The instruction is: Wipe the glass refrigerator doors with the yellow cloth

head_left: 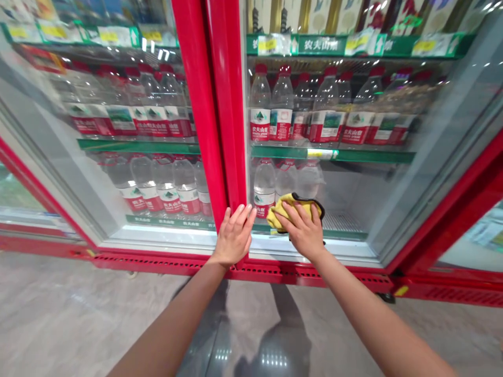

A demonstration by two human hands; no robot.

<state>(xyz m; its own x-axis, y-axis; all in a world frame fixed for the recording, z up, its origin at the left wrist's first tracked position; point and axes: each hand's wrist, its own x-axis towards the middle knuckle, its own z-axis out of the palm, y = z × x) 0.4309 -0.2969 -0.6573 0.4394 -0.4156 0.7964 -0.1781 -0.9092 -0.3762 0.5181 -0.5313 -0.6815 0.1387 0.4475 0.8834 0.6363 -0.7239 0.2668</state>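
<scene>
A yellow cloth with a dark border lies against the lower part of the right glass door of a red drinks fridge. Over it, my right hand presses with fingers spread, pinning the cloth to the glass. Beside it, my left hand rests with fingers stretched out on the red door frame near its bottom, and holds nothing. Behind the glass, large water bottles with red and white labels stand on the bottom shelf, partly hidden by the cloth and hand.
Smaller red-capped water bottles fill the middle shelves. Green shelf strips run across, some with price tags. The left glass door is shut. A red vented base borders the grey tiled floor. Another red fridge adjoins at right.
</scene>
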